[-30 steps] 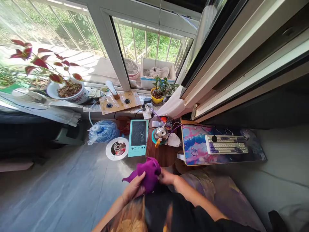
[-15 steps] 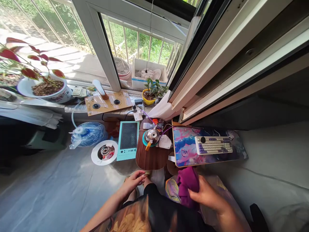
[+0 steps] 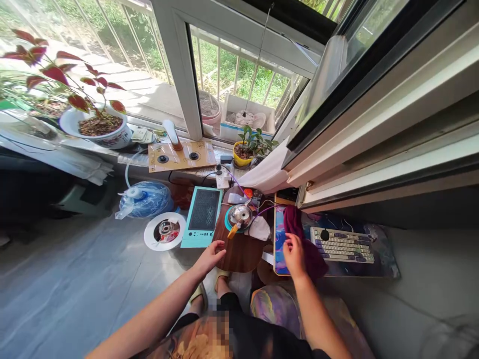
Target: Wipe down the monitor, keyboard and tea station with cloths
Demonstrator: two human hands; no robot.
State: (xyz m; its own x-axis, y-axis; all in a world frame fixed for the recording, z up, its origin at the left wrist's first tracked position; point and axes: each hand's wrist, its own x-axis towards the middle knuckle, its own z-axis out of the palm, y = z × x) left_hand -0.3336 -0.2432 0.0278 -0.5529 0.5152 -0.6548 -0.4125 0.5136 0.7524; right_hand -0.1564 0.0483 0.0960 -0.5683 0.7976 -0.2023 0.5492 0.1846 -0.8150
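A purple cloth [image 3: 304, 242] lies on the colourful desk mat [image 3: 280, 234], just left of a keyboard [image 3: 343, 245]. My right hand [image 3: 294, 253] rests on the near end of the cloth, fingers curled on it. My left hand [image 3: 211, 256] reaches forward with fingers spread, holding nothing, at the near left edge of a small dark wooden side table [image 3: 239, 252]. On that table stand a steel kettle [image 3: 240, 216] on a teal base and a white crumpled tissue [image 3: 259, 229].
A teal computer case [image 3: 202, 217], a white round tray [image 3: 164, 231] and a blue water jug [image 3: 145, 199] sit on the grey floor to the left. Potted plants [image 3: 95, 124] and a wooden tea board [image 3: 181, 156] line the windowsill.
My right hand carried the purple cloth from my lap up onto the desk mat. My left hand let go of the cloth and moved forward to the side table's edge.
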